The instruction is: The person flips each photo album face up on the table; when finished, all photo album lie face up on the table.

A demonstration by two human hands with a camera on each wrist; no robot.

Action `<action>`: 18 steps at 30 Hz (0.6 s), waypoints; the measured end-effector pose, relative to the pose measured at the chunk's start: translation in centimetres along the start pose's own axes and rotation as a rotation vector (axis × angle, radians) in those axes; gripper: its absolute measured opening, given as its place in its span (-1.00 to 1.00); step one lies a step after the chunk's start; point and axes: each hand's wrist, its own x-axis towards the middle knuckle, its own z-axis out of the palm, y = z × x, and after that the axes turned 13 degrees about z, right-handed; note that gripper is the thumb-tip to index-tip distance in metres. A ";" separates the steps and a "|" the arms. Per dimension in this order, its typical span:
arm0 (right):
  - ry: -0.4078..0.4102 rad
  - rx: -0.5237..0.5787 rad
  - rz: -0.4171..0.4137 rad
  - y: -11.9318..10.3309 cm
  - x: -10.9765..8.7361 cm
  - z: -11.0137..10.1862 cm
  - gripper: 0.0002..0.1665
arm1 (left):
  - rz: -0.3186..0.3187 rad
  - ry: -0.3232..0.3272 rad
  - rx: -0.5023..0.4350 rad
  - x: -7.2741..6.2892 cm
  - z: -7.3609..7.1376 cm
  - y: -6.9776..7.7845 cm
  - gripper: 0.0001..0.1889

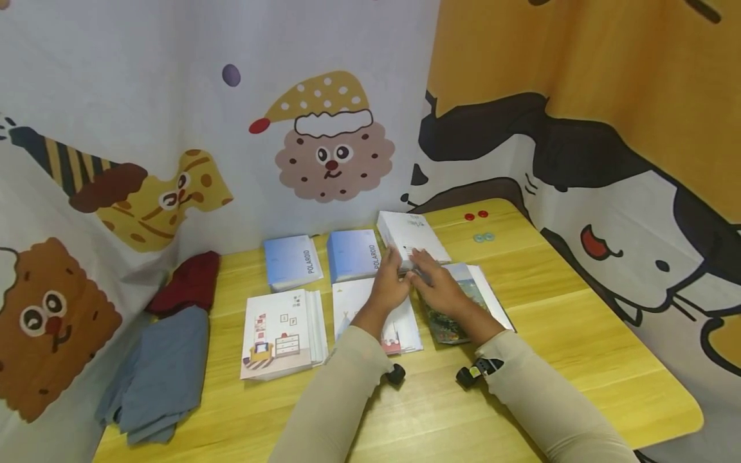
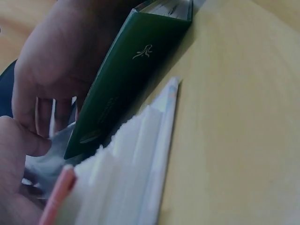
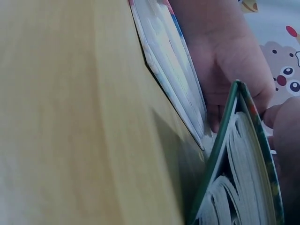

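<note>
A thick white book [image 1: 410,226] with small dark print lies at the back of the table. My left hand [image 1: 389,287] is at its near left corner, fingers stretched along it. My right hand [image 1: 442,289] has its fingers straight over the near edge of the cover, the thumbs close together. Below the right forearm lies a green-spined book [image 2: 126,70] with a painted landscape cover [image 1: 471,289]. Under the left forearm is a white illustrated book [image 1: 353,296], its page edges [image 2: 122,164] showing in the left wrist view. Parts of both books are hidden by my arms.
Two blue books marked POLAROID [image 1: 287,260] stand in the back row. Another white illustrated book [image 1: 278,341] lies front left. A folded grey cloth [image 1: 168,366] and a dark red cloth [image 1: 188,283] are at the left edge. Red discs [image 1: 476,215] and pale discs [image 1: 484,237] lie back right.
</note>
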 end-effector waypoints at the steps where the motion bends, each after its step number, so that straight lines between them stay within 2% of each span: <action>1: -0.011 -0.010 0.003 0.0 0.1 0.1 -0.32 | 0.003 -0.020 0.011 0.0 -0.1 0.0 -0.12; 6: -0.038 -0.020 -0.003 -0.2 0.2 0.3 -0.34 | 0.004 -0.062 0.038 0.0 -0.4 -0.2 -0.14; 12: -0.011 -0.029 -0.013 -0.3 0.4 0.4 -0.34 | 0.018 -0.044 0.064 -0.1 -0.5 -0.5 -0.15; 15: -0.017 -0.034 0.006 -0.2 0.2 0.2 -0.29 | 0.045 -0.043 0.072 -0.7 -1.1 0.0 -0.22; 18: -0.024 -0.035 0.028 0.0 -0.4 -0.4 -0.24 | 0.066 -0.084 0.103 -2.0 -2.5 0.8 -0.25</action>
